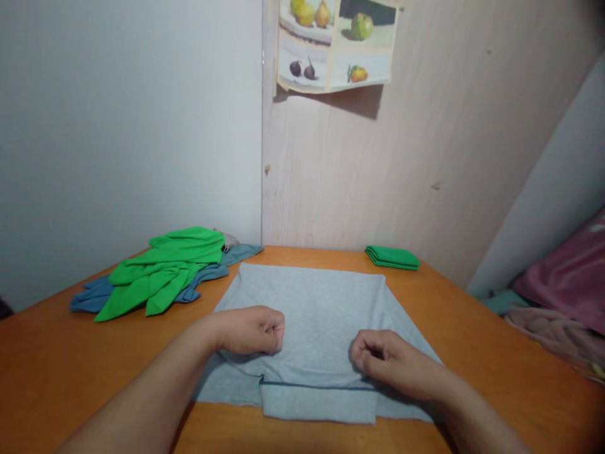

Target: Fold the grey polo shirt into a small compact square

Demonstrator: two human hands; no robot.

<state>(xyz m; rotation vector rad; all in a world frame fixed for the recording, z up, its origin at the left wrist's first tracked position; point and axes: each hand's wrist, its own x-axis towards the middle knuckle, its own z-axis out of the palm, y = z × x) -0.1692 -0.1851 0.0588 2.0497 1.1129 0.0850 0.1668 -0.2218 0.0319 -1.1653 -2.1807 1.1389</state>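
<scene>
Head view: left hand point(253, 330) and right hand point(394, 362) curl their fingers nearly closed on grey cloth point(321, 315); can't tell if they grip.

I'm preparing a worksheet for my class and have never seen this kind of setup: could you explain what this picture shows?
There is no machine here, just a person's two bare hands. The one picture comes from a camera worn on the person's head, looking forward and down.

On an orange-brown table, a grey cloth lies spread out. The left hand and right hand are curled over it; whether either grips the fabric is unclear.

Farther back, at the left, a crumpled bright green cloth lies over a blue cloth. At the right sits a folded green cloth.
</scene>
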